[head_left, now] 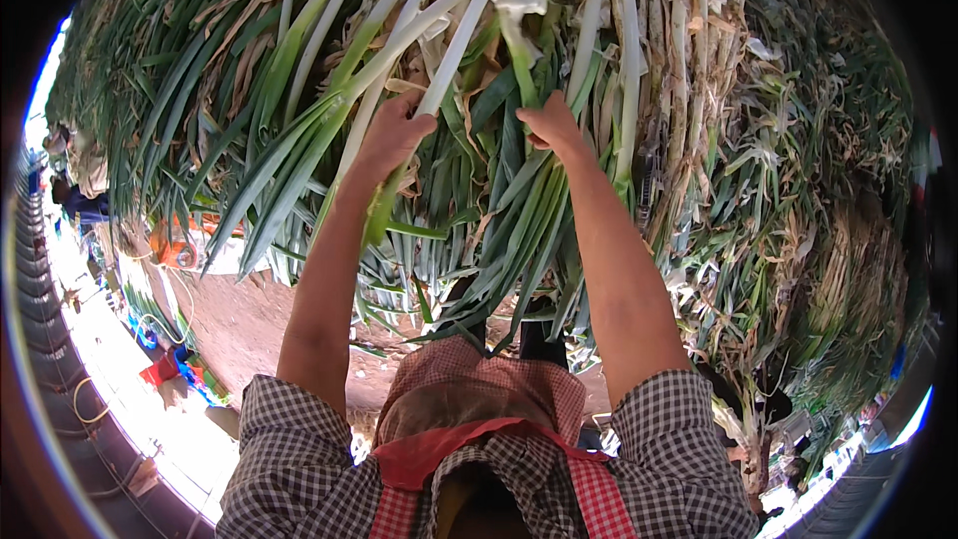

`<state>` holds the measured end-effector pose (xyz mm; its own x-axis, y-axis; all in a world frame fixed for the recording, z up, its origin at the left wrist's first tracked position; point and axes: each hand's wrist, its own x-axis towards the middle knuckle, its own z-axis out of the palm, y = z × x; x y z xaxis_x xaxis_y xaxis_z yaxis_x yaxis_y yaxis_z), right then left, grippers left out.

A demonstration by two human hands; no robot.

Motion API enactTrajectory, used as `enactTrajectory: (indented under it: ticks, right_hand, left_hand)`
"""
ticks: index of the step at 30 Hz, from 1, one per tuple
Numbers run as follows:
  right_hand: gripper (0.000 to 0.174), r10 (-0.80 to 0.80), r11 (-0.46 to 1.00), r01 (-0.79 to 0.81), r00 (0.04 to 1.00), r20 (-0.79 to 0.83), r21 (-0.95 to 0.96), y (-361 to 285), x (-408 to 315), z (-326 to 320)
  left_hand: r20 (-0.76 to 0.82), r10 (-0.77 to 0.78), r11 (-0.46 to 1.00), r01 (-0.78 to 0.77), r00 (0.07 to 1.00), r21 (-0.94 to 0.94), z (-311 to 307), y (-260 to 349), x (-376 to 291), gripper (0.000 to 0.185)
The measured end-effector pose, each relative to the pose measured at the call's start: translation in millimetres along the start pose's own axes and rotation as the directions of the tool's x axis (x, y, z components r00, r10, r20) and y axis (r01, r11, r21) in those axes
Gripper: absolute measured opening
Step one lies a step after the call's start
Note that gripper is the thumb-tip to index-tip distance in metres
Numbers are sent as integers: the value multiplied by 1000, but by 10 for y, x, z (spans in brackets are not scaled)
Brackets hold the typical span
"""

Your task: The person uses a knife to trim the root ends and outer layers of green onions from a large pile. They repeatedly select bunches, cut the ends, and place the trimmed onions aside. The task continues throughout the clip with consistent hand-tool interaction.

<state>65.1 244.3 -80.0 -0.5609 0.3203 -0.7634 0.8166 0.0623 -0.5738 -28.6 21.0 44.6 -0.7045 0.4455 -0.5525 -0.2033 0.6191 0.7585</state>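
My left hand (393,135) is closed around a long green onion (460,49), its white shank slanting up and away above my thumb. Below that fist, a yellow-green part of the stalk hangs down beside my forearm. My right hand (554,123) grips another green onion stalk (524,75), with pale, loose skin peeling near its upper end. Its dark leaves (524,217) appear to fan down towards my apron. Between and beyond both hands lie more onions, including a thick white-shanked one (419,30) crossing to the left of my left hand.
A large heap of green onions (786,127) with dry, brown husks spreads ahead and to both sides. Bare reddish ground (247,322) shows at the lower left, near an orange and white printed bag (179,243). A person (82,198) is at the far left.
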Motion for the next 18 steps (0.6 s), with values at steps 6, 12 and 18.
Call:
enactTrajectory:
  ticks: [6, 12, 18]
  right_hand:
    - [36, -202, 975, 188, 970, 133, 115, 25, -558, -64]
    - [37, -160, 976, 110, 948, 275, 188, 95, -774, -203]
    - [44, 18, 664, 39, 997, -69, 747, 869, -886, -478]
  left_hand:
    - [104, -55, 979, 74, 993, -188, 506, -247, 175, 35]
    - [292, 26, 440, 251, 956, -862, 1134, -328, 497, 42]
    - [202, -184, 755, 271, 962, -598, 762, -114, 439, 27]
